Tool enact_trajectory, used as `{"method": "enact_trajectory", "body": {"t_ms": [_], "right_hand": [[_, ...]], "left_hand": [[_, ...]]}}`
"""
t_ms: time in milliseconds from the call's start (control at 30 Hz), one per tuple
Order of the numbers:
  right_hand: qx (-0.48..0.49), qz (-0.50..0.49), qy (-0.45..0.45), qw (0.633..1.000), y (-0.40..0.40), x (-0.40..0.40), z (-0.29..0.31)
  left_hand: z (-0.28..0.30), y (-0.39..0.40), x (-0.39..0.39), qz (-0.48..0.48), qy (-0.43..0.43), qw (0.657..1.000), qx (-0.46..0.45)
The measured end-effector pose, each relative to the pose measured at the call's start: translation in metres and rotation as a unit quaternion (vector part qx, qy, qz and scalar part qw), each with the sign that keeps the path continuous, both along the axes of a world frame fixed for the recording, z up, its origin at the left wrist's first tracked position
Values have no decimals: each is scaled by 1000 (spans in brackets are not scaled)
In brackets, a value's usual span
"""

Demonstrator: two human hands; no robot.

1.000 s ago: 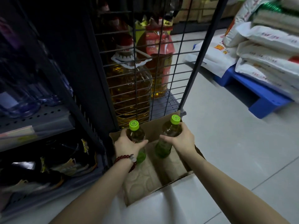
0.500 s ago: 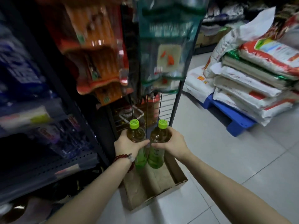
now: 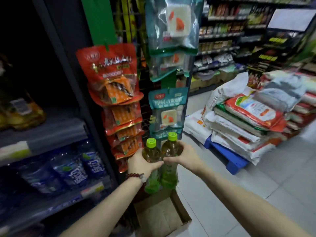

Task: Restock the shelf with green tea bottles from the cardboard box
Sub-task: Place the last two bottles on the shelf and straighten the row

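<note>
Left hand (image 3: 142,162) and right hand (image 3: 185,155) each grip a lime-capped green tea bottle (image 3: 151,164), lifted clear of the brown cardboard box (image 3: 162,216) at 6 o'clock (seemingly emptied); shelving at 9 o'clock remains.

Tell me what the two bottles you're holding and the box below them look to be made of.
Left bottle and right bottle: likely clear glossy plastic, since amber liquid shows through, with matte lime-green screw caps and green label wraps lower down. Cardboard box: plain brown corrugated card, matte, flaps open. Left hand and right hand each grip one.
</note>
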State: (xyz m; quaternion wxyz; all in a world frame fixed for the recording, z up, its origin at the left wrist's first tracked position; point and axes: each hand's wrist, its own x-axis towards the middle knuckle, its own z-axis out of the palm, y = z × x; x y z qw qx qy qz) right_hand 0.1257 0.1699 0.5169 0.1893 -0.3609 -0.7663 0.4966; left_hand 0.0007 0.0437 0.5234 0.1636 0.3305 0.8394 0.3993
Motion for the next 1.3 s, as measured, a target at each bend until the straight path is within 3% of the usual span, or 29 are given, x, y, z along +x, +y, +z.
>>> {"method": "enact_trajectory", "body": {"t_ms": [367,567,1033,1300], "right_hand": [[13,-15,50,999,-51,7,190],[30,39,84,995,-92,-10,281],[83,169,108,976,-148,-56,423],[113,190,165,961,-185,-91,483]], "left_hand": [[192,-61,-8,-33,3,999,40],[275,-103,-22,-12,43,997,65],[404,-185,-52,61,72,987,133],[468,-225,-80,97,104,981,133]]}}
